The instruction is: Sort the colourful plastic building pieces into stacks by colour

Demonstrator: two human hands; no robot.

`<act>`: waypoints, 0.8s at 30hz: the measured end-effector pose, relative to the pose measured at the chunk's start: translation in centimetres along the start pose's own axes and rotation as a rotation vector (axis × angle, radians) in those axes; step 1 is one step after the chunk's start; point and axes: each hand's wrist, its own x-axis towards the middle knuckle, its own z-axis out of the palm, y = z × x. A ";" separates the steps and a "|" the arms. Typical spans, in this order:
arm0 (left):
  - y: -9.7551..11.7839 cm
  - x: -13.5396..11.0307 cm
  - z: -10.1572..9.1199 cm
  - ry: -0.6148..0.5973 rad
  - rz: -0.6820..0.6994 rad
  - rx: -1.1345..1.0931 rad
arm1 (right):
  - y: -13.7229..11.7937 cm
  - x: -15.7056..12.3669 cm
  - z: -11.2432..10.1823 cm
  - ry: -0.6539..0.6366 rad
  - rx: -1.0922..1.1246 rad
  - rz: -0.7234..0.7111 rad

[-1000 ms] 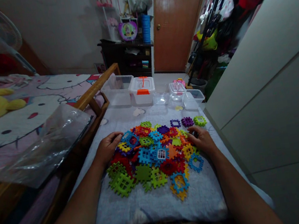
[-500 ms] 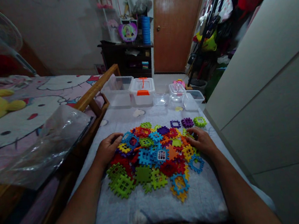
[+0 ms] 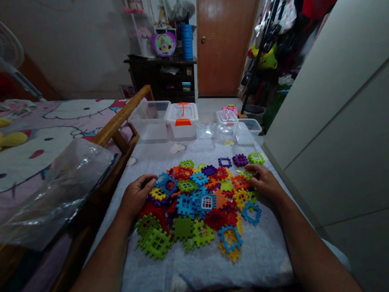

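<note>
**Interlocking plastic tiles (image 3: 194, 204) lay heaped, three apart at far right.**
I saw the left hand (image 3: 137, 197) spread on them, the right hand (image 3: 266, 183) curled at the edge; pinch unclear.

Your left hand (image 3: 137, 197) rests on the left edge of the heap of interlocking plastic blocks (image 3: 196, 209); your right hand (image 3: 266, 183) sits at its right edge, perhaps touching a green piece (image 3: 244, 173). Clear plastic tubs (image 3: 150, 122) stand beyond the heap.
</note>
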 end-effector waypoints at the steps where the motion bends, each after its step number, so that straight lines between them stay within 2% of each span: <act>1: -0.1 0.0 0.0 0.000 0.001 0.006 | -0.1 0.0 0.0 -0.001 0.002 0.005; 6: -0.3 0.0 0.1 0.002 -0.020 -0.006 | -0.1 0.0 -0.1 0.007 -0.041 -0.018; 13: -0.3 0.0 0.1 0.022 -0.026 -0.003 | 0.4 -0.1 -0.9 0.026 -0.258 -0.077; 15: -0.4 0.1 0.0 0.019 -0.019 -0.002 | -0.2 -0.2 -1.0 -0.027 -0.240 -0.131; 20: -0.1 -0.1 0.0 0.002 -0.021 -0.018 | -1.6 -0.8 -1.1 -0.300 -0.174 -0.274; 24: 0.0 -0.1 0.1 0.002 -0.026 -0.019 | -1.8 -0.8 -1.0 -0.352 -0.165 -0.282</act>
